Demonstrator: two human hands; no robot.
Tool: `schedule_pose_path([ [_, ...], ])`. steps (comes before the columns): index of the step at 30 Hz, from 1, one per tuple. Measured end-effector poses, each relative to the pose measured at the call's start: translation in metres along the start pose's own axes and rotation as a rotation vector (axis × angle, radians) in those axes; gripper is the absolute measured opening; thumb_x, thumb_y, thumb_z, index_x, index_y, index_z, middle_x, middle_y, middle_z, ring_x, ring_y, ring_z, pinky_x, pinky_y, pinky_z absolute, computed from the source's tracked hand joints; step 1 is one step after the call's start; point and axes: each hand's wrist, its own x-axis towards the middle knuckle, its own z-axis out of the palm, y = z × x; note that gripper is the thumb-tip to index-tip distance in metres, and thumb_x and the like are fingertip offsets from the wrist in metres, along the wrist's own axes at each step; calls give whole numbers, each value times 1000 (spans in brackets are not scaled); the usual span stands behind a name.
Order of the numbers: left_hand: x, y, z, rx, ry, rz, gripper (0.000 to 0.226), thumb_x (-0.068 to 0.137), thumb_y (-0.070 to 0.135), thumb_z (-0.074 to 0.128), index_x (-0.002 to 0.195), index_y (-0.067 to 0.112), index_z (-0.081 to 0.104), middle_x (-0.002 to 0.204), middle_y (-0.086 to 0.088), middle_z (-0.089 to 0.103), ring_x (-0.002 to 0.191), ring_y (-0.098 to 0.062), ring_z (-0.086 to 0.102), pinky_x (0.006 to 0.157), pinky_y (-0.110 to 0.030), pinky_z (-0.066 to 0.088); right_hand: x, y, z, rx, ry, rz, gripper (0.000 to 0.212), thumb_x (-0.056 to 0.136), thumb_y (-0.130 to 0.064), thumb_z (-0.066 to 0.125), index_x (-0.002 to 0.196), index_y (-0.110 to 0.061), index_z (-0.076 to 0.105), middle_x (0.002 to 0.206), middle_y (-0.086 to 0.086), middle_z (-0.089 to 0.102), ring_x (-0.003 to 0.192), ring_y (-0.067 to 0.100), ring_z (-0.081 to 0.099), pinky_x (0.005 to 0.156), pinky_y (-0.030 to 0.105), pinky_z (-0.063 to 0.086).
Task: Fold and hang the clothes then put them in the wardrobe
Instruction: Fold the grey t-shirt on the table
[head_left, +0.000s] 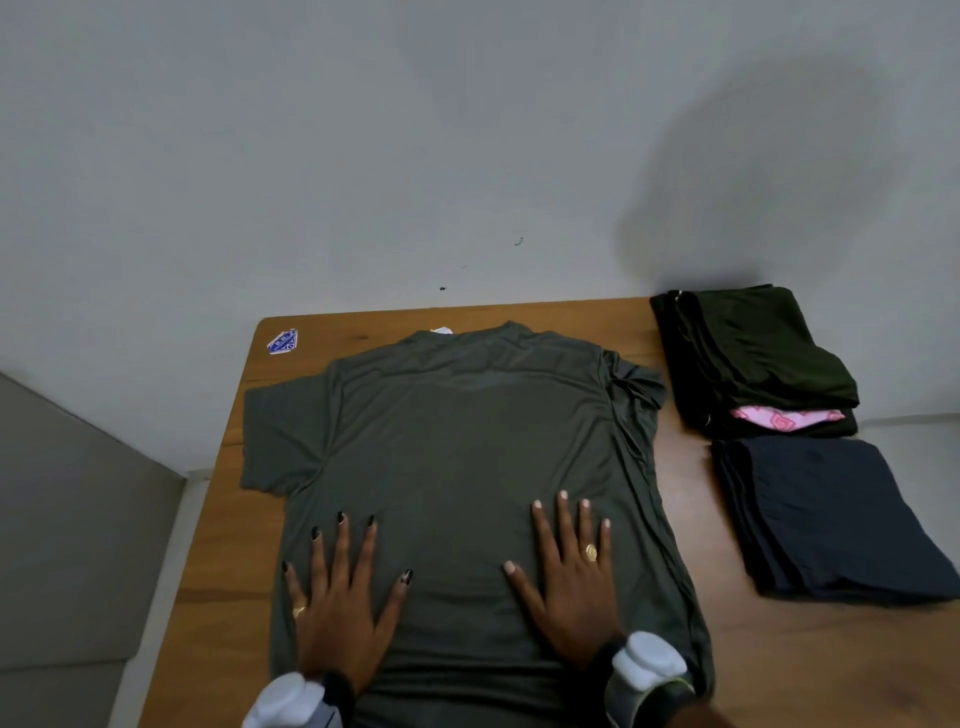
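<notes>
- Head view looks down on a grey-green T-shirt (462, 457) laid flat on a wooden table (737, 654), collar toward the wall, hem toward the person.
- Its left sleeve lies smooth; the right sleeve (636, 387) is bunched and creased at the shoulder.
- Risk, as I judge it: folding over that bunched sleeve would lock the creases in and give a lopsided fold. The thin fabric could also drag along with the palms, pulling the hem off the near edge.
- Left hand (337, 608) lies palm-down on the lower left of the shirt, fingers spread wide and straight, gripping nothing.
- Right hand (571, 587) lies flat on the lower right likewise, fingers fanned, only pressing the cloth.
- Beside the shirt's right side, well apart from the hands, sit two folded piles: a dark green stack (758, 358) with a pink garment (784, 418) peeking out, and a navy stack (826, 519) nearer the person.
- A blue sticker (283, 342) marks the table's far left corner.
</notes>
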Motion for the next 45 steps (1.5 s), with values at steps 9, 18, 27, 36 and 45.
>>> schedule_pose_path([
  [9, 48, 30, -28, -72, 111, -79, 84, 88, 72, 12, 152, 19, 29, 160, -15, 16, 147, -36, 14, 115, -59, 1, 62, 4, -33, 156, 179, -36, 69, 95, -62, 29, 149, -19, 36, 161, 6, 21, 149, 27, 12, 118, 49, 11],
  [18, 160, -2, -38, -82, -17, -425, 72, 87, 74, 6, 152, 44, 4, 163, -1, -4, 148, -34, -7, 113, -65, -6, 185, 78, -52, -46, 48, 167, 77, 89, -65, 17, 147, -19, 37, 156, 11, 31, 145, 34, 23, 116, 49, 14],
  [27, 166, -45, -61, -362, 227, -842, 65, 95, 55, 40, 151, 25, 26, 161, -14, 9, 148, -36, -1, 109, -70, -4, 193, 114, -79, -62, 244, 525, 45, 84, -25, 64, 118, 4, 55, 117, 31, 54, 106, 49, 48, 87, 50, 39],
  [36, 163, -112, -73, -719, 212, -940, 59, 88, 50, 60, 120, 1, 61, 124, -24, 60, 111, -44, 56, 96, -44, 44, 216, 131, -105, -78, -41, 506, 45, 80, -48, 66, 95, -6, 67, 102, 24, 62, 101, 43, 55, 84, 43, 46],
  [45, 153, -88, -106, -743, 720, -811, 29, 96, 27, 52, 113, 4, 58, 104, -23, 66, 98, -38, 60, 85, -37, 45, 211, 121, -122, 368, 99, 456, 25, 88, -23, 66, 94, -2, 54, 100, 29, 61, 101, 46, 57, 80, 41, 43],
])
